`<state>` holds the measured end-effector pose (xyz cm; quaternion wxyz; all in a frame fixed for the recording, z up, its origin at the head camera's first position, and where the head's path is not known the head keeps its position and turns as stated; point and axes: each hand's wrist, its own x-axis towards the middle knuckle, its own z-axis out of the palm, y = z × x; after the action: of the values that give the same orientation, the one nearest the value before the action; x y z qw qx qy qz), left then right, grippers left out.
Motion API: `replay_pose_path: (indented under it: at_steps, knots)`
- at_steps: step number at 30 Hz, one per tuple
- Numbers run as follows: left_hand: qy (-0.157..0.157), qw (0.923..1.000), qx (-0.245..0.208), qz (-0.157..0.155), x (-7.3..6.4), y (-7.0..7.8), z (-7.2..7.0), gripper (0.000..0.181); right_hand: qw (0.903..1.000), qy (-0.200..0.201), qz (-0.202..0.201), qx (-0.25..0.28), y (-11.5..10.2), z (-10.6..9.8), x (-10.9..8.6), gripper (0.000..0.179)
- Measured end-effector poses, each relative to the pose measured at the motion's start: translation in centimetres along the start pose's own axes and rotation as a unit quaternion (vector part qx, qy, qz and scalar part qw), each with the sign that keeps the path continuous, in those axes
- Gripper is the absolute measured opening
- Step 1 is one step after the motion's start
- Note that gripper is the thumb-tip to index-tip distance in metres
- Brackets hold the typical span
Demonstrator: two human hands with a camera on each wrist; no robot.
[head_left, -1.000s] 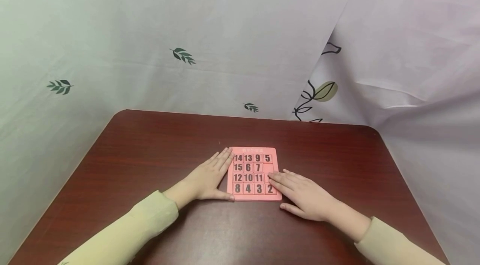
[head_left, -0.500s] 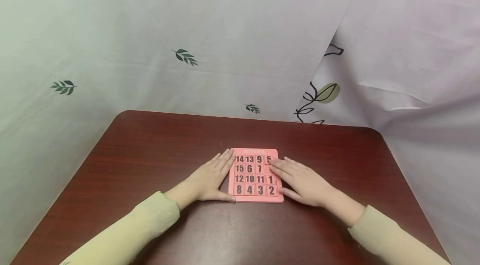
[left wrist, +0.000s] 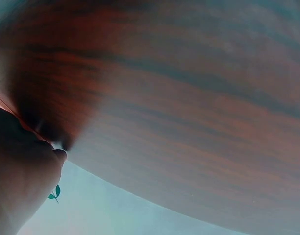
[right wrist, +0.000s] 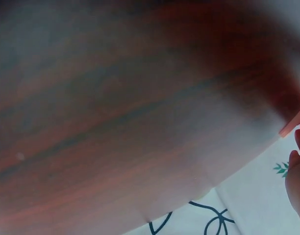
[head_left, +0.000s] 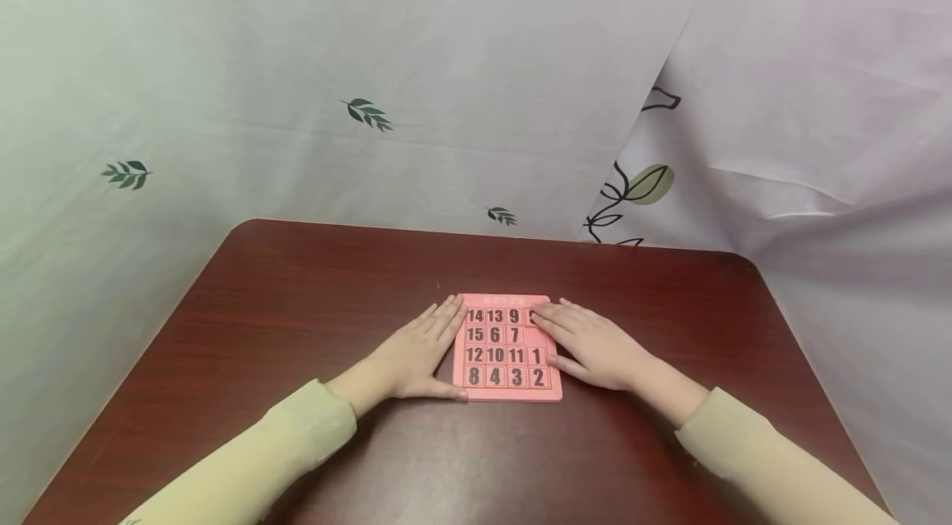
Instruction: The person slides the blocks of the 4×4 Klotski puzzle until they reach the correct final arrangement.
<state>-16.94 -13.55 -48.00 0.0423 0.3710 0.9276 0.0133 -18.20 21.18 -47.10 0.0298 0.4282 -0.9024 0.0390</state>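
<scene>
Head view showed the pink number puzzle (head_left: 507, 346) lying on the worktop (head_left: 335, 293), while the left hand (head_left: 415, 355), spread wide, touched its left edge and the right hand (head_left: 597, 346), stretched out, partly covered the tile 5 (head_left: 530, 317).

board (head_left: 506, 353) on table (head_left: 342, 285) | left edge: left grip (head_left: 412, 353) | right edge: right grip (head_left: 597, 346) | cloth (head_left: 461, 54) behind

easiest way in to the number board (head_left: 505, 346) is from 6 o'clock, plenty of open surface (head_left: 483, 467) there between the two sleeves (head_left: 253, 451). there's also a bare stretch at 12, but the hanging cloth (head_left: 446, 37) walls things off past the far edge. left fingers (head_left: 446, 320) block 8 through 11, right fingers (head_left: 563, 322) block 2 to 3 and cover part of the 5 tile (head_left: 528, 317).
</scene>
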Motion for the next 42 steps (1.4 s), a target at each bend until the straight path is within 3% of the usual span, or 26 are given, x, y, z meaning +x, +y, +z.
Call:
replay_pose_path:
  at_steps: [12,18,33,42]
  knots:
    - [-0.001,1.0000,-0.001,-0.001,0.0,-0.1,0.1,0.130,0.9978,0.042,-0.050,-0.014,-1.5,0.2,-1.6,0.067]
    - [-0.005,1.0000,-0.007,-0.004,-0.1,-0.2,-0.1,0.130,0.9972,0.048,-0.054,-0.017,-1.4,0.1,-1.6,0.067]
    - [-0.014,0.9998,-0.010,-0.005,0.0,0.1,-0.3,0.129,0.9993,-0.009,-0.021,0.029,-1.6,-0.5,2.1,0.068]
    - [-0.009,0.9999,-0.005,-0.005,0.0,0.1,-0.3,0.129,0.9992,-0.022,-0.017,0.029,-1.6,-0.3,2.2,0.069]
